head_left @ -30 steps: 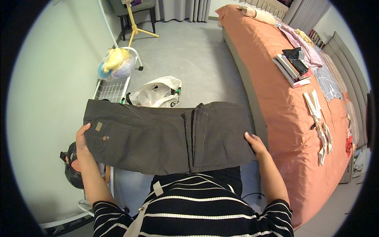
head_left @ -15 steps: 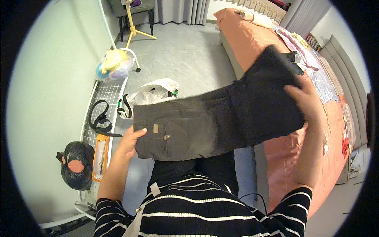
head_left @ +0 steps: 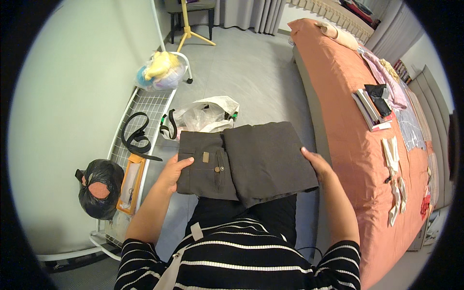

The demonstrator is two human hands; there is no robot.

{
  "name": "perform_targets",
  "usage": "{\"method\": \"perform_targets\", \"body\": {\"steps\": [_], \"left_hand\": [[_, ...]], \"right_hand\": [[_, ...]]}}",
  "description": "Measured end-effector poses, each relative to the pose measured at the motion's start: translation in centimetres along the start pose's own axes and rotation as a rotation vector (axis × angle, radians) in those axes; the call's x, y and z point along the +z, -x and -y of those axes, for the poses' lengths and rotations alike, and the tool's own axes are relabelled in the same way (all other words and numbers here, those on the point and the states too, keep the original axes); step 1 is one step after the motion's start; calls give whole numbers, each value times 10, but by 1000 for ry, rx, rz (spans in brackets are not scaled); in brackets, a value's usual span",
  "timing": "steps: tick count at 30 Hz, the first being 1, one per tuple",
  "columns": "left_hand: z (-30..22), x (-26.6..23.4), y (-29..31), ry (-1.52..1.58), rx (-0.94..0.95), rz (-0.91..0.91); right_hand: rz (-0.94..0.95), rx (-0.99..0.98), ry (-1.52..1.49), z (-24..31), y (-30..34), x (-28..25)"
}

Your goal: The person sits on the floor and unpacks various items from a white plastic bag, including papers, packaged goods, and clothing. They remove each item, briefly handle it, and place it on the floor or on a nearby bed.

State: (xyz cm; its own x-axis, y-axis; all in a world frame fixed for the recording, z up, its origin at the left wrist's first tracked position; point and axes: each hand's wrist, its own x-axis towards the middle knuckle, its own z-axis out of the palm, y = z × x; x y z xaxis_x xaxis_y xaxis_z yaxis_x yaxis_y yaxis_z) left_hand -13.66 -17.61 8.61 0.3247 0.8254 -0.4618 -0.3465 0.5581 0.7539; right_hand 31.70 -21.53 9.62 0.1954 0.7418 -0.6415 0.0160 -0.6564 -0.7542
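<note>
Gripping folded trousers [head_left: 246,162] — fingers hidden beneath.

A person in a black-and-white striped top holds a folded pair of dark grey trousers [head_left: 246,162] flat in front of the chest. The left hand [head_left: 173,173] grips the waistband edge at nine o'clock of the bundle, thumb on top; the right hand [head_left: 316,163] clasps the folded edge at three o'clock. At twelve o'clock of the trousers lies a crumpled white plastic bag [head_left: 205,115] on the grey floor. A bed with an orange cover [head_left: 348,125] runs along at three o'clock, and a white wire rack [head_left: 140,108] lies at ten o'clock.
</note>
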Motion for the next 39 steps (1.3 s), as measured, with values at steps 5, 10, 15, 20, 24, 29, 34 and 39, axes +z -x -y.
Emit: {"method": "perform_targets", "body": {"steps": [5,10,15,20,24,29,34,39], "left_hand": [[-10,5,-5,13,24,5],[2,6,-11,43,-11,33],[1,20,-1,46,-32,-20],[-5,23,10,89,93,31],[-12,12,14,173,101,148],[-21,0,13,193,170,153],[-42,-31,28,456,201,153],[-48,-57,32,449,183,243]], "right_hand": [[150,-205,-426,28,48,10],[-663,-799,752,47,76,20],[-9,-1000,1214,21,116,134],[-89,-1045,1360,-21,94,151],[156,-967,964,17,101,112],[-206,-734,-60,69,107,9],[-319,-729,-317,73,116,-111],[-358,-614,-131,19,72,-126]]}}
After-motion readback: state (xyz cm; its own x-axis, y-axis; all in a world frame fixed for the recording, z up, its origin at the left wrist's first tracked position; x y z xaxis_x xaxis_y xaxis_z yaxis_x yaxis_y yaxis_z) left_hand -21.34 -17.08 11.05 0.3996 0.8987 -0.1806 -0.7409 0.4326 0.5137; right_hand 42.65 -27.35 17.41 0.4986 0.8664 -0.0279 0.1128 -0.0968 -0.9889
